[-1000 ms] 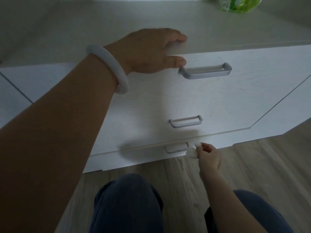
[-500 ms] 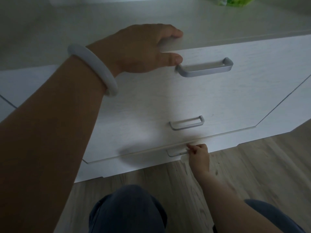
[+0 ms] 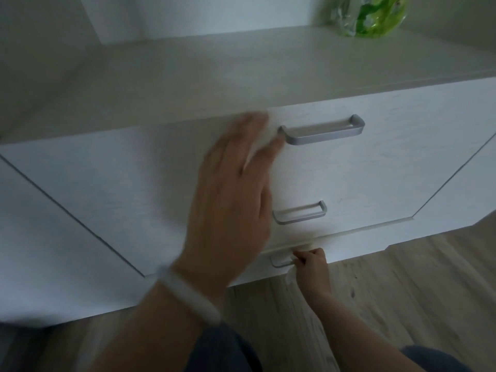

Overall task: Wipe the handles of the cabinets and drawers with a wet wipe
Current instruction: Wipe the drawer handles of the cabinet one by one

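A white drawer unit (image 3: pixel 389 167) carries three grey metal handles: a top handle (image 3: pixel 322 130), a middle handle (image 3: pixel 299 212) and a bottom handle (image 3: pixel 280 261). My right hand (image 3: pixel 312 272) has its fingers curled at the right end of the bottom handle and pinches a thin white wet wipe (image 3: pixel 303 312), which hangs down from the hand over the floor. My left hand (image 3: pixel 236 200), blurred by motion, is spread with straight fingers in front of the drawer faces, left of the top and middle handles. It holds nothing. A pale bangle sits on its wrist.
A green plastic packet (image 3: pixel 370 14) lies on the unit's top at the back right. White cabinet doors (image 3: pixel 53 210) flank the drawers on both sides. Wood-look flooring (image 3: pixel 416 291) runs below, and my knees in dark trousers (image 3: pixel 225 350) are at the bottom.
My left hand has let go of the unit's top edge and dropped down in front of the drawers. My right hand stays at the bottom handle, with the wipe now hanging below it.
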Available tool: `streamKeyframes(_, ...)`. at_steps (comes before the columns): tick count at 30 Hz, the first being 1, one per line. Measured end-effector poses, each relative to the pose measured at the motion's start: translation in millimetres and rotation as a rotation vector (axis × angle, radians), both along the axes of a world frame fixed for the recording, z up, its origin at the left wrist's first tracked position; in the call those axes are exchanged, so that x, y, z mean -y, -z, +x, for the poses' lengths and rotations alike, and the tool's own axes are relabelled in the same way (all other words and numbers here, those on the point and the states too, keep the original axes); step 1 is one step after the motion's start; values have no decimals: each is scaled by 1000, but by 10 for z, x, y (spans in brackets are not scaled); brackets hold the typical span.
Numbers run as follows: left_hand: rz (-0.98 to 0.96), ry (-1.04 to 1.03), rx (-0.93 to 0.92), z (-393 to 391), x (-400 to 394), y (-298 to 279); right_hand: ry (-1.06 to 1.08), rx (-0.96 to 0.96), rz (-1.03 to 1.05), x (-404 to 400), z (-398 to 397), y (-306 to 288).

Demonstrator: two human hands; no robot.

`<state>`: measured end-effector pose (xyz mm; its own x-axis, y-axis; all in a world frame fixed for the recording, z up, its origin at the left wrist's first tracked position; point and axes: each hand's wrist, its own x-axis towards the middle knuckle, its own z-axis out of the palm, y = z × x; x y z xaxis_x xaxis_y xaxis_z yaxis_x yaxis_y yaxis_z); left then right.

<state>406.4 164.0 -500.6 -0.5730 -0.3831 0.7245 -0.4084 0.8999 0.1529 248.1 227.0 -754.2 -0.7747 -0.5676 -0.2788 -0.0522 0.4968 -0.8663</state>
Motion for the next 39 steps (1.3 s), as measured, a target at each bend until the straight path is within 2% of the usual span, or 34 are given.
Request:
streamKeyframes(2, 206, 20, -110, 47, -257, 342, 1, -32, 0, 10, 20, -4)
streamKeyframes(6, 1094, -191, 104, -168, -205, 866, 95, 4, -56, 33, 70, 36)
streamKeyframes(8, 1260, -220, 77, -308, -32, 1011, 131, 42, -95, 34, 79, 63)
streamKeyframes(11, 1198, -177, -3, -492, 99, 1068, 185, 85, -131, 59, 148, 75)
streamKeyframes(14, 820, -229, 161, -554, 127, 1120, 226, 129, -145, 115, 268, 76)
streamKeyframes(15, 748, -231, 161, -556, 145, 1173, 224, 129, -125, 132, 302, 109)
streamKeyframes(16, 755, -216, 141, -544, 171, 1237, 187, 117, -104, 132, 333, 101)
streamKeyframes(19, 1118, -105, -40, -512, 261, 1372, 96, -29, -101, 81, 318, 88)
streamKeyframes(21, 1235, -50, -82, -515, 294, 1398, 80, -131, -86, 47, 219, 106)
streamKeyframes(25, 1216, 2, -116, -488, 302, 1366, 170, -152, -88, 99, 298, 157)
streamKeyframes(27, 1152, 9, -78, -474, 315, 1387, 124, -82, -95, 138, 466, 148)
streamKeyframes(30, 1069, 15, -34, -456, 357, 1453, 22, -152, -75, 62, 496, 132)
streamKeyframes(35, 993, 28, -37, -452, 373, 1510, 194, -146, -47, 16, 339, 165)
streamKeyframes(39, 950, 19, -33, -458, 376, 1509, 65, -125, -88, 79, 598, 186)
